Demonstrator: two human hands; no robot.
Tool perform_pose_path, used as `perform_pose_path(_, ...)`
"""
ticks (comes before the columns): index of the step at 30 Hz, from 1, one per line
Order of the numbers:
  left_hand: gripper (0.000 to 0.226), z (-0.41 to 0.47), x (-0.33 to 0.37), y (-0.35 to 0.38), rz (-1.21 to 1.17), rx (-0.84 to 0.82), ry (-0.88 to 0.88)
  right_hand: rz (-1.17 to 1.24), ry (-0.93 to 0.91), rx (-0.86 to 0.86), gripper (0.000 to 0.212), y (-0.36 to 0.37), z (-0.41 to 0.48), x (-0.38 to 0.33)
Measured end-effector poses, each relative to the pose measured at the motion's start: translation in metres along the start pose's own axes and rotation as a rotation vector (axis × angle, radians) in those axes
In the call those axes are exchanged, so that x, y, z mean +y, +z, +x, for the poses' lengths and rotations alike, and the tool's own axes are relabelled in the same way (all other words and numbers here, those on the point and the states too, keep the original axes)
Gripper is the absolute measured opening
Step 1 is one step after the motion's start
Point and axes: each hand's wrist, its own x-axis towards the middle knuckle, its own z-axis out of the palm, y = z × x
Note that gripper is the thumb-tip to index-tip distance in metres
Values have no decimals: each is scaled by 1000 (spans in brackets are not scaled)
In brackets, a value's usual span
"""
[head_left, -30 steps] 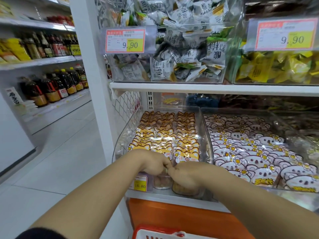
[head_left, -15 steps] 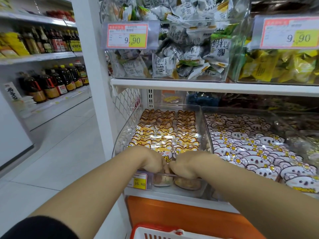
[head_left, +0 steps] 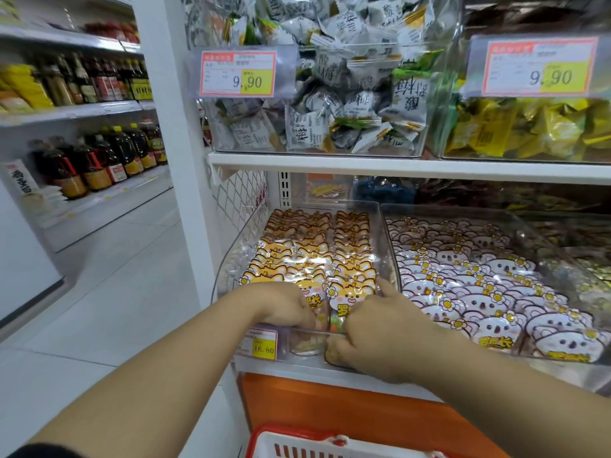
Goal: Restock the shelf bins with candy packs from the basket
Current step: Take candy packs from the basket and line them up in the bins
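Since a second before, the two hands had drawn slightly apart, baring the printed faces of the front packs between them. The white shelf board [head_left: 396, 166] ran from the centre out to three o'clock. Below it sat the clear bin [head_left: 228, 259], filled with rows of fox-faced candy packs [head_left: 314, 256] standing on edge. A bin of koala packs [head_left: 463, 269] stood just beside it at three o'clock. The red basket [head_left: 297, 444] showed at six o'clock. The left hand [head_left: 284, 305], fingers curled, gripped the front packs at the bin's seven o'clock corner. The right hand [head_left: 370, 332], at five o'clock, curled its fingers on the front pack over the front wall, thumb raised. A yellow price tag [head_left: 261, 345] hung just below the left hand.
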Motion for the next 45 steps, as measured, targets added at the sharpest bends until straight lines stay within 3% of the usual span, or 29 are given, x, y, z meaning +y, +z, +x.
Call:
perform_pose_path(3,41,4,16,3,83,6,-11,-113,10,-39,51,6,0,1)
perform_pose_path(6,24,12,30,8,194,47,-42,-201,-24,-70,32,15,12,6)
perform_pose_path(14,32,0,35,2,279,57,-93,-250,-40,51,21,23,13,9)
perform_pose_path(18,26,-22,28,2,124,304,-59,-147,-27,251,20,28,-11,10)
perform_pose_path(23,19,-77,39,58,-208,833,169,173,-31,598,28,47,-49,-2)
perform_pose_path(26,19,-107,48,109,-364,819,298,513,-26,636,27,65,-81,-19)
perform_pose_path(28,19,-113,48,147,-368,740,282,717,61,558,22,94,-99,-32)
perform_pose_path(32,23,-108,38,228,-451,544,178,990,231,218,17,166,-119,-60)
perform_pose_path(38,22,-79,-22,323,-345,272,-79,1137,411,-223,9,262,-120,-73)
perform_pose_path(41,18,-68,-54,354,-249,147,-214,1222,479,-391,20,302,-113,-84)
perform_pose_path(45,30,-60,-71,376,-67,221,-259,1356,582,-539,29,332,-93,-110)
